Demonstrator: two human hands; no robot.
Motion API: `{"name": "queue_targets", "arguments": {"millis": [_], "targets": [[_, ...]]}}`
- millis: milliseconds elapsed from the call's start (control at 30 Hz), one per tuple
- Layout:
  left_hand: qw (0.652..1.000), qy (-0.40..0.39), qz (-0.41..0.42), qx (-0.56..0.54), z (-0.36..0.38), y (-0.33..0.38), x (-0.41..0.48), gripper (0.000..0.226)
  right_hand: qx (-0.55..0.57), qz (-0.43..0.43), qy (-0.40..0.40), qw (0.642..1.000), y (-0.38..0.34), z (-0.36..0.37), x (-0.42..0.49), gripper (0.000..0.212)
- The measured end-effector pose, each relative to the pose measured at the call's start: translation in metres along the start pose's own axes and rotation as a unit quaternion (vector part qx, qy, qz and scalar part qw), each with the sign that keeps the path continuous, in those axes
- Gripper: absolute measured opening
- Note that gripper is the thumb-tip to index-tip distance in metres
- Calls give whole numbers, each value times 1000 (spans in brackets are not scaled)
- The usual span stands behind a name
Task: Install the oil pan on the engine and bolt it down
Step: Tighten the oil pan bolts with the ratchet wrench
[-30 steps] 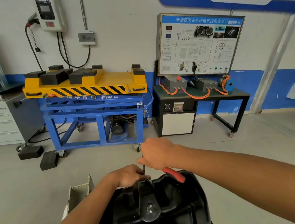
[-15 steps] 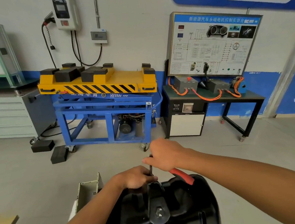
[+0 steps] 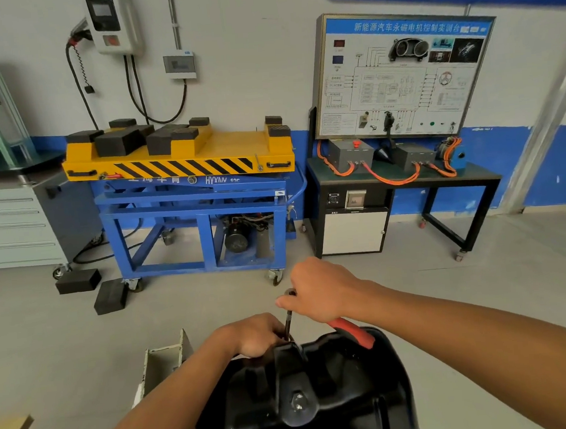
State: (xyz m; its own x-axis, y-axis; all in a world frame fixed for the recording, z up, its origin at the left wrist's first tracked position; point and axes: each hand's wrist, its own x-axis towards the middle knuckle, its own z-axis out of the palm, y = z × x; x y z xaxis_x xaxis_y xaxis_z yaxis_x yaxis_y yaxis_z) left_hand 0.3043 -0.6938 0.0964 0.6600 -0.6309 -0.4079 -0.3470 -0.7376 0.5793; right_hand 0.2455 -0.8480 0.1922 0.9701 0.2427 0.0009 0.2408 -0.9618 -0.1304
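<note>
Oil pan (image 3: pixel 323 397): black, bottom centre, both hands at its far rim.
Right hand (image 3: pixel 321 291): clenched on the red-handled ratchet (image 3: pixel 355 335), above that rim.
Left hand (image 3: pixel 257 335): fingers curled round the ratchet's shaft, touching the rim.

Oil pan (image 3: pixel 324 373): glossy black. Tool handle (image 3: pixel 356 334): red. Lift table (image 3: pixel 235 143) shows yellow top (black diagonal stripes) over blue frame.

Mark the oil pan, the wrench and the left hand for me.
oil pan (image 3: pixel 355 378): head view, black domed shell.
wrench (image 3: pixel 353 332): head view, red grip.
left hand (image 3: pixel 257 335): head view, back of the hand.
</note>
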Motion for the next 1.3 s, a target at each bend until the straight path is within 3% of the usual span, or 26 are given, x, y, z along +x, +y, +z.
{"name": "queue_targets", "arguments": {"millis": [667, 1067, 1300], "targets": [[998, 27, 15, 57, 2, -3, 6, 24, -13, -12, -4, 1000, -12, 8, 6, 54], [996, 37, 39, 69, 0, 1, 5, 7, -35, -103, -46, 993, -2, -4, 2, 55], [999, 25, 32, 32, 0, -6, 1, 19, -21, -40, -39, 998, -4, -2, 7, 56]]}}
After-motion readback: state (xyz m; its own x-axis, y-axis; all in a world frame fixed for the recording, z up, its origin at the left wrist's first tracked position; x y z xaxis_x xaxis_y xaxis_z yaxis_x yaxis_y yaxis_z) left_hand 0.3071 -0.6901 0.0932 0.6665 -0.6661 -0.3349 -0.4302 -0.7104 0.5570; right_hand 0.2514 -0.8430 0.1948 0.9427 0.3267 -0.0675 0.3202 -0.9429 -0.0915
